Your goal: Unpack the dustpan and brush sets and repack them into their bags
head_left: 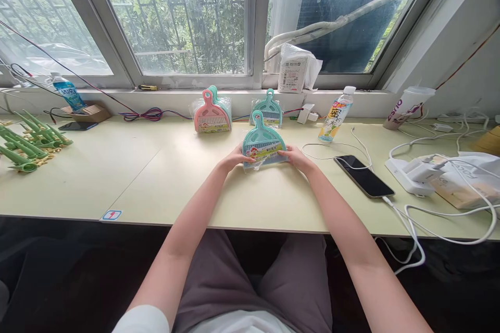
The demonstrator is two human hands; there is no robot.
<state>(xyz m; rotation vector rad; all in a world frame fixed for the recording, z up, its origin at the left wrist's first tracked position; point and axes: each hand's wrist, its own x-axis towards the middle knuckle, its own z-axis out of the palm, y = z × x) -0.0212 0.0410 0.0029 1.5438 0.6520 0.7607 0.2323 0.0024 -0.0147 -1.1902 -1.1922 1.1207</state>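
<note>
I have my left hand [236, 157] and right hand [295, 158] pinching opposite sides of a wrapped teal dustpan set [263, 138] at the bench [156, 187], nearer than the pink dustpan pack [211, 114].

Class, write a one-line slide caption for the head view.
Left hand and right hand hold a wrapped turquoise dustpan set over a pale table.

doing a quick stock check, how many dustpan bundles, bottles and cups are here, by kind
Dustpan bundles: 3 (pink-fronted bundle, rear green bundle, front green bundle held by the left hand and right hand)
Bottles: 2 (blue bottle, yellow-labelled bottle)
Cups: 1 (tall cup)
Total: 6; how many sets each bundle contains can't be told
</note>
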